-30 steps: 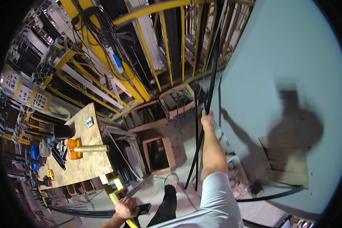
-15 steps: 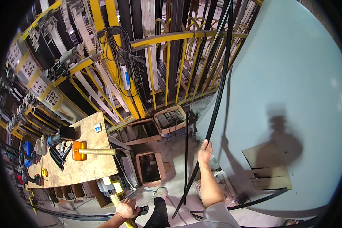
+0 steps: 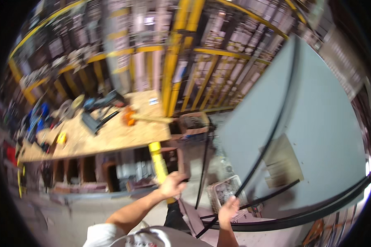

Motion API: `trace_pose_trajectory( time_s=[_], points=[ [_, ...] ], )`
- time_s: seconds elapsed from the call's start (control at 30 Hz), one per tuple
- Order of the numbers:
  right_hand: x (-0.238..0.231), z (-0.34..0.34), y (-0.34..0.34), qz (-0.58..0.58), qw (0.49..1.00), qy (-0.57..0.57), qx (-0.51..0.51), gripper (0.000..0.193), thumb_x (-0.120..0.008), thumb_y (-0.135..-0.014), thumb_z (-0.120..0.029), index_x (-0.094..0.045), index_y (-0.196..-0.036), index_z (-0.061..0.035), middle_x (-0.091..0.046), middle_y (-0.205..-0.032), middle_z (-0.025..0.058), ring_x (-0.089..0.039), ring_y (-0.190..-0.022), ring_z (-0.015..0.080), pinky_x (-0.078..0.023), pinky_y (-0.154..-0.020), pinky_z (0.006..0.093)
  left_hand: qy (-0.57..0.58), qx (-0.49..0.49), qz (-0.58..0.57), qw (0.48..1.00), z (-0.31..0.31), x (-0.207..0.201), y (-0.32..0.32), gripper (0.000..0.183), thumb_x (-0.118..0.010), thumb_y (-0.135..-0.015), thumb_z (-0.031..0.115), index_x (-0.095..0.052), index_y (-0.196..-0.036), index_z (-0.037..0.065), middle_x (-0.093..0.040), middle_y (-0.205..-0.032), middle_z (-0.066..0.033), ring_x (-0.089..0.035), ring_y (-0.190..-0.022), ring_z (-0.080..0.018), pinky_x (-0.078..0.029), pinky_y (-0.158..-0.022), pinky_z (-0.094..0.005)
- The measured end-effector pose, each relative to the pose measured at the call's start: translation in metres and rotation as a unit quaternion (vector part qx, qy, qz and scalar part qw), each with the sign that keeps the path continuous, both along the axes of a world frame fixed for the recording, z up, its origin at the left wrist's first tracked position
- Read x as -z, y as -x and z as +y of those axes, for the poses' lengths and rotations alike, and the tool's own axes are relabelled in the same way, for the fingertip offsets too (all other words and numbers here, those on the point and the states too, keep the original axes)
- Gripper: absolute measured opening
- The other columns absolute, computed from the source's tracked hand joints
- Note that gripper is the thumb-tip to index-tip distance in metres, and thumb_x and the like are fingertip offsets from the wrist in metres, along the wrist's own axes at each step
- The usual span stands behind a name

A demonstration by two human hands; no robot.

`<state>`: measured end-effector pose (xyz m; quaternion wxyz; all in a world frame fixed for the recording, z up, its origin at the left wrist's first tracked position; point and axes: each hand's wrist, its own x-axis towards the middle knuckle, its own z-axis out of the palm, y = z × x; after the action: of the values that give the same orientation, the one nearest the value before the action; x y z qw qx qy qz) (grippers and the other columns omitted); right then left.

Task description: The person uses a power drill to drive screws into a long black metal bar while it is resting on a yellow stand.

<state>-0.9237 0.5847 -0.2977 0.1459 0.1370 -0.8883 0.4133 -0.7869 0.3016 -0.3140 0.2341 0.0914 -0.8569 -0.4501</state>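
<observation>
At the left, the bench [image 3: 146,136] stands over brown boxes [image 3: 107,166], contents unclear. A yellow bar [image 3: 157,161] is gripped in the left hand's [image 3: 173,185] curled fingers. Beyond, a cardboard box [image 3: 196,132] holds greyish pieces; a pale basket [image 3: 211,197] holds items too blurred to identify. The right hand's [image 3: 228,209] fingers hold the long black strip [image 3: 268,144] low down, before the grey-blue panel [image 3: 325,136]. Judged step: steadying the strip; the next move calls for firm grip and swing room.
</observation>
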Motion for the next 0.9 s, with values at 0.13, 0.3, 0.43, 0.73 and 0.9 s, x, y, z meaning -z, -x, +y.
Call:
trace_pose_trajectory(
  time_s=[0.13,0.3,0.43,0.73,0.9],
  points=[
    [-0.09,0.013,-0.132,0.01,0.988,0.054,-0.143,0.039,-0.046,-0.108,-0.03,-0.052,-0.088,0.0025,-0.048,-0.066,0.0097,-0.046,-0.057,0.0222,-0.038,-0.054,0.0376,-0.092,0.163,-0.016,0.982,0.084,-0.046,-0.078,0.06,-0.072,-0.081,0.021,-0.06,-0.13,-0.012,-0.065,-0.126,-0.03,-0.065,-0.113,-0.043,-0.053,-0.099,-0.0448],
    [-0.193,-0.042,-0.257,0.079,0.938,0.089,-0.327,0.028,-0.046,-0.107,-0.021,-0.055,-0.094,0.0018,-0.051,-0.076,0.0005,-0.046,-0.065,0.0097,-0.037,-0.057,0.0264,-0.17,0.286,0.097,0.938,0.142,-0.104,-0.199,0.056,-0.072,-0.083,0.018,-0.058,-0.127,-0.012,-0.064,-0.12,-0.0307,-0.061,-0.115,-0.0449,-0.049,-0.101,-0.047],
    [-0.224,-0.088,-0.336,0.092,0.879,0.075,-0.461,0.05,-0.058,-0.103,-0.039,-0.064,-0.108,0.0105,-0.064,-0.092,0.022,-0.063,-0.081,0.039,-0.049,-0.072,0.0446,-0.219,0.194,0.026,0.956,0.143,-0.111,-0.275,0.03,-0.067,-0.092,0.019,-0.06,-0.102,-0.008,-0.061,-0.101,-0.0264,-0.062,-0.089,-0.0354,-0.049,-0.081,-0.0445],
    [-0.137,-0.084,-0.325,-0.017,0.662,-0.222,-0.716,0.071,-0.075,-0.09,-0.026,-0.043,-0.145,0.0041,-0.058,-0.127,0.0293,-0.057,-0.117,0.0486,-0.046,-0.102,0.0495,-0.431,-0.218,0.421,0.768,0.059,-0.166,-0.453,0.028,-0.06,-0.1,0.022,-0.063,-0.115,-0.002,-0.068,-0.103,-0.013,-0.067,-0.104,-0.0243,-0.054,-0.094,-0.0391],
    [-0.044,-0.065,-0.2,0.049,0.655,-0.255,-0.71,0.035,-0.069,-0.094,-0.024,-0.062,-0.119,-0.0005,-0.068,-0.103,0.0223,-0.064,-0.095,0.0426,-0.051,-0.082,0.0504,-0.475,-0.233,0.694,0.488,-0.001,-0.103,-0.55,0.024,-0.051,-0.098,0.012,-0.064,-0.109,-0.005,-0.067,-0.097,-0.0169,-0.062,-0.086,-0.0263,-0.053,-0.076,-0.0375]
  ],
)
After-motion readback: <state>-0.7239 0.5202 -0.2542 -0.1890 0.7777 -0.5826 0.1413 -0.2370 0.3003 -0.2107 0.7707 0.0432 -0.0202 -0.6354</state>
